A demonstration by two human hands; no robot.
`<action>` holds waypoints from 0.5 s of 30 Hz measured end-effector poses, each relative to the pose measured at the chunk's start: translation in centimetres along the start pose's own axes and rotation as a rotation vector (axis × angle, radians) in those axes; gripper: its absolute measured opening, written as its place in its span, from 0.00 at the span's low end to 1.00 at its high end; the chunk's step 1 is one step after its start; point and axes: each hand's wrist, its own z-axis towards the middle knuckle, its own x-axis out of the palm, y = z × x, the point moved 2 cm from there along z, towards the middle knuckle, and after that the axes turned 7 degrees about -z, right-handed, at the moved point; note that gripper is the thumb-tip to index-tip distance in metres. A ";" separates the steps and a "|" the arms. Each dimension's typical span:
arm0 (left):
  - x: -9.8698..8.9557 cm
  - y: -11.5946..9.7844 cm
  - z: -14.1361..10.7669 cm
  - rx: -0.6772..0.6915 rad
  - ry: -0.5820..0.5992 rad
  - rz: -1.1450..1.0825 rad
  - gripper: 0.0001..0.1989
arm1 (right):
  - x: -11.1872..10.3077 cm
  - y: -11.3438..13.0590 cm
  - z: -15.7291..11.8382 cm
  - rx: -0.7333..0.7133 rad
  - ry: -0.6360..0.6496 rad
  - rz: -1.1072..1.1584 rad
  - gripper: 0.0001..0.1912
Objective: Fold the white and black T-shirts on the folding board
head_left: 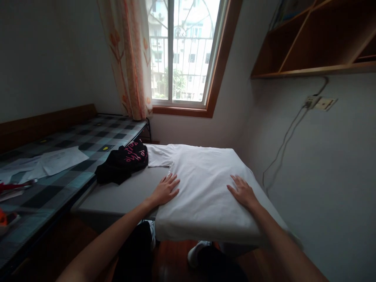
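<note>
A white T-shirt (pixel 202 184) lies spread over a pale table (pixel 126 199), its near part hanging over the front edge. One short sleeve points left at the far side. My left hand (pixel 167 189) rests on the shirt's left edge, fingers stretched out. On the right part of the shirt my right hand (pixel 241 191) lies flat with its fingers apart. Shallow wrinkles run through the cloth between both hands. Touching or close to the sleeve is a bunched black garment (pixel 123 161) with pink lettering.
Left of the table stands a bed with a checked cover (pixel 67 137), holding papers (pixel 55 162) and an orange object (pixel 4 217). A cable (pixel 282 145) hangs from a wall socket (pixel 320 102) at right. Wooden shelves (pixel 308 43) project above it. A window (pixel 182 51) is ahead.
</note>
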 end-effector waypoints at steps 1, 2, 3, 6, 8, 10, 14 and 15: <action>0.0 0.0 -0.2 0.006 -0.003 -0.004 0.25 | 0.5 -0.3 -0.4 0.016 0.032 -0.036 0.30; 0.1 -0.1 -0.4 0.012 -0.008 -0.007 0.25 | 1.0 -0.6 -0.8 0.023 0.055 -0.062 0.30; 0.2 -0.2 -0.5 0.018 -0.015 -0.009 0.25 | 1.3 -0.9 -1.2 0.025 0.065 -0.080 0.30; 0.2 0.0 -0.4 0.029 -0.042 -0.017 0.24 | 1.8 -1.6 -1.7 0.020 0.048 -0.089 0.30; -0.7 1.1 0.1 -0.008 -0.103 0.010 0.21 | 2.0 -1.8 -1.7 0.020 0.028 -0.077 0.30; -2.6 3.3 0.5 -0.109 -0.219 0.112 0.20 | 2.1 -2.0 -1.7 0.020 0.006 -0.061 0.30; -8.5 10.1 0.6 -0.402 -0.388 0.425 0.32 | 2.4 -2.2 -1.8 0.010 -0.034 -0.036 0.30; -9.9 11.8 0.4 -0.486 -0.385 0.469 0.36 | 2.4 -2.3 -1.9 0.010 -0.039 -0.031 0.30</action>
